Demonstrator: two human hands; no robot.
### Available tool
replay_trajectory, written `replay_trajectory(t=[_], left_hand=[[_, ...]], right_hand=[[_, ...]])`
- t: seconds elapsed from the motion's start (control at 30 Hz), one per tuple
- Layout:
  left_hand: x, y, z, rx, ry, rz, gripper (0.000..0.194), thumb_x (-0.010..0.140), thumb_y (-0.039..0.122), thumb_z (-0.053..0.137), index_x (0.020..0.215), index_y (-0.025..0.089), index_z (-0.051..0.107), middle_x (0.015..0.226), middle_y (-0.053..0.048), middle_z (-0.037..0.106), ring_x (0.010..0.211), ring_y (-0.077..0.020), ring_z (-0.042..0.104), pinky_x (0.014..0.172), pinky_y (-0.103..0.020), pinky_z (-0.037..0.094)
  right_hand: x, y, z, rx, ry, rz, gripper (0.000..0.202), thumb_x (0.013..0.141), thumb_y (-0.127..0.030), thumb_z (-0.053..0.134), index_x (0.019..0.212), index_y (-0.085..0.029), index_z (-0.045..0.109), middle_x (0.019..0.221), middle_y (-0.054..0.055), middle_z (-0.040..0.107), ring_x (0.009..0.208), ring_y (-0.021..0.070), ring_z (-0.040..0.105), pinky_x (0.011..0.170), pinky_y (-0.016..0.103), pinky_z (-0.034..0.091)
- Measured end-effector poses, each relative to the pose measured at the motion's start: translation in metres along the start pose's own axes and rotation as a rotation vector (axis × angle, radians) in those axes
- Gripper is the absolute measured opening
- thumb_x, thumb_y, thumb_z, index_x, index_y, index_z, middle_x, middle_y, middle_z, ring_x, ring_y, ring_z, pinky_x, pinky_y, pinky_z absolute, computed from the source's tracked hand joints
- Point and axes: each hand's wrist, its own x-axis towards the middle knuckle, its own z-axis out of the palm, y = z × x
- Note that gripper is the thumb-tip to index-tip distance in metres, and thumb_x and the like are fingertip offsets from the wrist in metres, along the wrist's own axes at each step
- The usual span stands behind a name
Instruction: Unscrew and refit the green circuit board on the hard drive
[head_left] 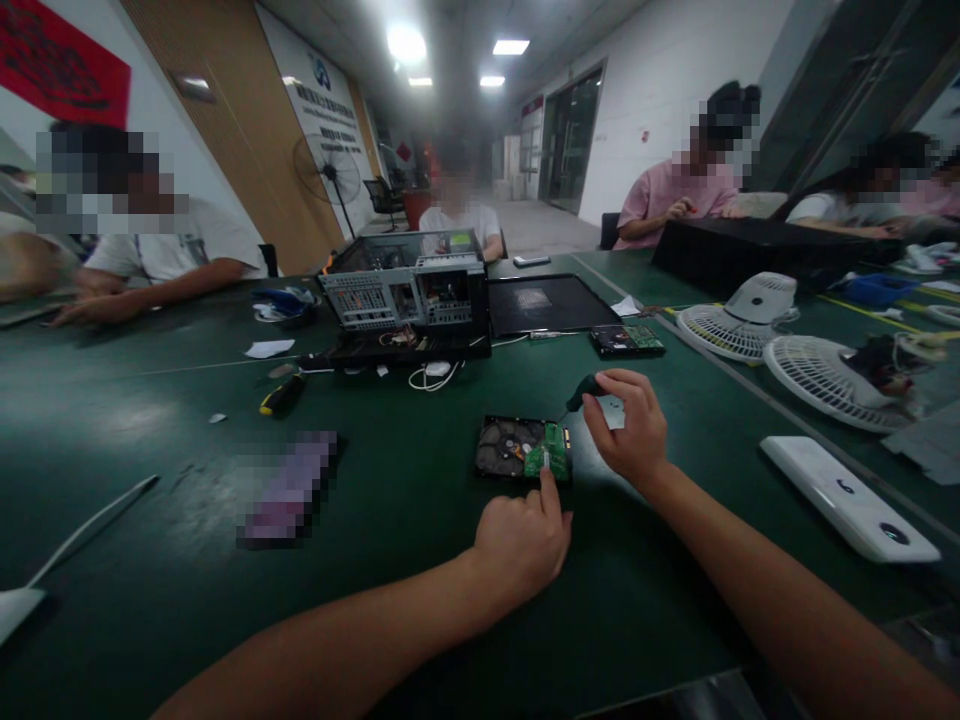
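Observation:
A hard drive (523, 449) lies flat on the green table (420, 440), its green circuit board at the right end. My left hand (523, 530) is just in front of it, the index finger extended onto the board and the other fingers curled in; nothing shows in its grasp. To the right of the drive, my right hand (630, 425) grips the dark handle of a screwdriver (582, 393) between thumb and fingers. Its thin shaft slants down to the board's upper right corner; whether the tip sits in a screw is too small to tell.
Behind the drive stands an open computer case (409, 295), with a second hard drive (627, 340) to its right. A yellow-black screwdriver (283, 394) and a blurred purple object (292, 487) lie left. White fan parts (731, 330) and a white device (847, 498) are right. People sit around.

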Motion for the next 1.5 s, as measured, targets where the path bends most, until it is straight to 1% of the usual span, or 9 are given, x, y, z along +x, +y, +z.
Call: replay_trajectory(t=[0.17, 0.37, 0.53, 0.67, 0.8, 1.0, 1.13, 1.37, 1.5], left_hand=[[0.001, -0.001, -0.001, 0.02, -0.023, -0.005, 0.06, 0.101, 0.034, 0.055, 0.146, -0.005, 0.05, 0.09, -0.019, 0.074, 0.065, -0.0268, 0.072, 0.054, -0.037, 0.054], [0.001, -0.002, -0.001, 0.027, -0.039, 0.012, 0.059, 0.102, 0.033, 0.054, 0.147, -0.005, 0.049, 0.09, -0.019, 0.075, 0.065, -0.0267, 0.072, 0.056, -0.037, 0.054], [0.001, -0.002, -0.002, 0.017, -0.035, 0.024, 0.058, 0.102, 0.032, 0.055, 0.147, -0.004, 0.049, 0.091, -0.02, 0.075, 0.065, -0.0264, 0.073, 0.056, -0.036, 0.054], [0.002, -0.003, -0.004, 0.019, -0.053, 0.022, 0.059, 0.102, 0.031, 0.054, 0.148, -0.004, 0.047, 0.091, -0.02, 0.075, 0.066, -0.0264, 0.073, 0.056, -0.035, 0.054], [0.003, -0.003, -0.005, 0.009, -0.072, 0.034, 0.059, 0.103, 0.032, 0.051, 0.148, -0.006, 0.046, 0.093, -0.02, 0.075, 0.067, -0.0271, 0.073, 0.056, -0.037, 0.054], [0.003, -0.003, -0.002, 0.013, -0.06, 0.03, 0.059, 0.102, 0.032, 0.052, 0.148, -0.005, 0.047, 0.09, -0.019, 0.075, 0.065, -0.0259, 0.073, 0.057, -0.035, 0.054], [0.002, -0.003, -0.001, 0.01, -0.051, 0.025, 0.058, 0.102, 0.032, 0.052, 0.147, -0.005, 0.048, 0.092, -0.02, 0.075, 0.065, -0.0263, 0.072, 0.056, -0.036, 0.054], [0.002, -0.003, -0.003, -0.009, -0.053, 0.044, 0.058, 0.103, 0.03, 0.047, 0.148, -0.008, 0.046, 0.093, -0.021, 0.075, 0.066, -0.0273, 0.072, 0.055, -0.038, 0.054], [0.002, -0.003, -0.001, 0.006, -0.057, 0.033, 0.059, 0.103, 0.031, 0.048, 0.148, -0.007, 0.046, 0.093, -0.021, 0.075, 0.065, -0.0268, 0.072, 0.057, -0.038, 0.055]], right_hand=[[0.0, 0.0, 0.001, 0.075, -0.026, -0.027, 0.038, 0.09, -0.016, 0.067, 0.124, -0.024, 0.054, 0.13, 0.013, 0.067, 0.115, 0.0271, 0.069, 0.095, 0.05, 0.059], [0.001, -0.002, -0.001, -0.03, 0.009, -0.008, 0.038, 0.086, -0.021, 0.073, 0.121, -0.024, 0.056, 0.112, 0.011, 0.066, 0.103, 0.0269, 0.068, 0.087, 0.049, 0.06], [-0.002, -0.002, 0.002, 0.079, -0.05, 0.032, 0.041, 0.09, -0.022, 0.067, 0.128, -0.024, 0.051, 0.12, 0.012, 0.065, 0.108, 0.0273, 0.067, 0.091, 0.049, 0.059], [-0.007, -0.002, 0.006, 0.103, -0.097, 0.114, 0.044, 0.093, -0.023, 0.066, 0.133, -0.024, 0.047, 0.115, 0.01, 0.067, 0.091, 0.0213, 0.071, 0.082, 0.041, 0.061], [-0.008, -0.001, 0.006, 0.044, -0.068, 0.053, 0.046, 0.089, -0.028, 0.073, 0.129, -0.024, 0.051, 0.108, 0.008, 0.063, 0.084, 0.0199, 0.066, 0.077, 0.04, 0.06], [-0.005, -0.004, 0.004, 0.072, -0.081, 0.023, 0.04, 0.094, -0.02, 0.06, 0.133, -0.025, 0.051, 0.104, 0.007, 0.06, 0.089, 0.0214, 0.062, 0.079, 0.042, 0.058], [-0.002, -0.006, 0.003, 0.022, -0.029, 0.025, 0.041, 0.09, -0.022, 0.069, 0.127, -0.025, 0.053, 0.099, 0.005, 0.057, 0.088, 0.0214, 0.06, 0.078, 0.042, 0.058], [-0.006, -0.001, 0.007, 0.138, -0.06, 0.049, 0.045, 0.092, -0.018, 0.065, 0.133, -0.024, 0.048, 0.13, 0.014, 0.056, 0.11, 0.0248, 0.066, 0.085, 0.045, 0.063], [-0.008, -0.001, 0.01, 0.191, -0.046, 0.06, 0.046, 0.091, -0.017, 0.067, 0.132, -0.024, 0.046, 0.135, 0.014, 0.059, 0.104, 0.0221, 0.071, 0.077, 0.039, 0.066]])
